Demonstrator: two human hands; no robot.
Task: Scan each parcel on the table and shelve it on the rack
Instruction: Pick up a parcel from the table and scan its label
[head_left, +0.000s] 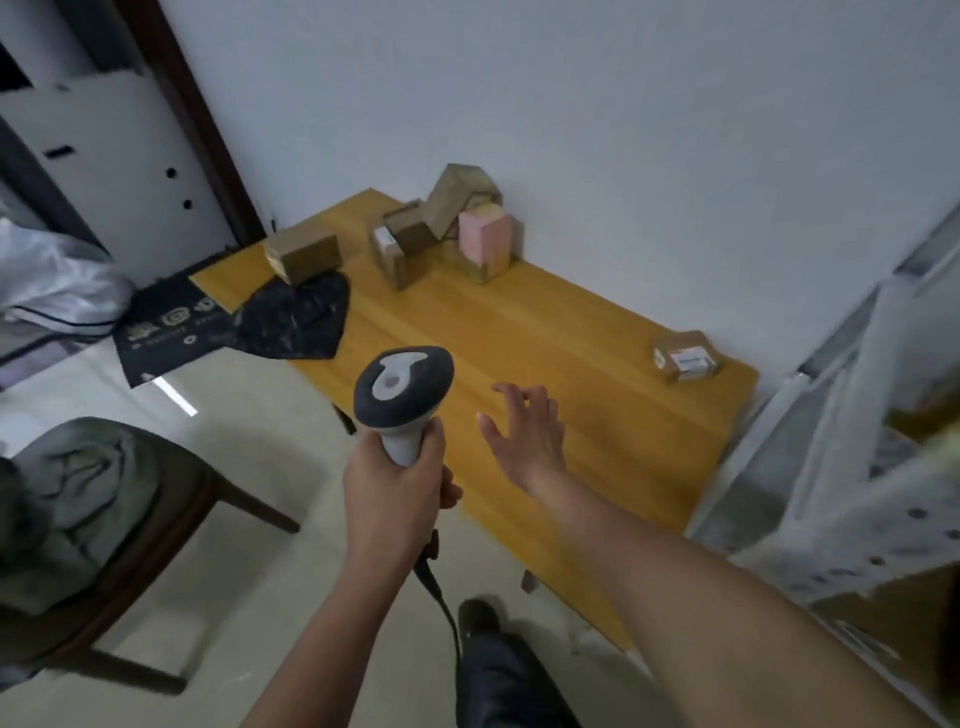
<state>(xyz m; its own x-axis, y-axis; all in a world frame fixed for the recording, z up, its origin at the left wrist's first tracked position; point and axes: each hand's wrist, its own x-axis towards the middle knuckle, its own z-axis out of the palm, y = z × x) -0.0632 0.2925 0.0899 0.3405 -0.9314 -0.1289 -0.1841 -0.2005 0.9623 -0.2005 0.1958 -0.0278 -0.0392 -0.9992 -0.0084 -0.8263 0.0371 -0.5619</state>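
My left hand (392, 491) grips the handle of a grey and white barcode scanner (401, 391), held upright over the near edge of the wooden table (571, 364). My right hand (524, 431) hovers over the table with fingers spread, holding nothing. A small cardboard parcel with a label (687, 357) lies at the table's right end by the wall. At the far end stand a pink box (485, 241) and several brown cardboard parcels (415, 244), one leaning (457, 202). Another brown box (302, 255) sits at the far left corner beside a black plastic bag (298, 319).
A white metal rack (857, 467) stands to the right of the table. A dark chair (104, 519) with clothing on it is at the left. A black printed bag (171, 327) lies off the table's left end. My leg and shoe (483, 623) are below.
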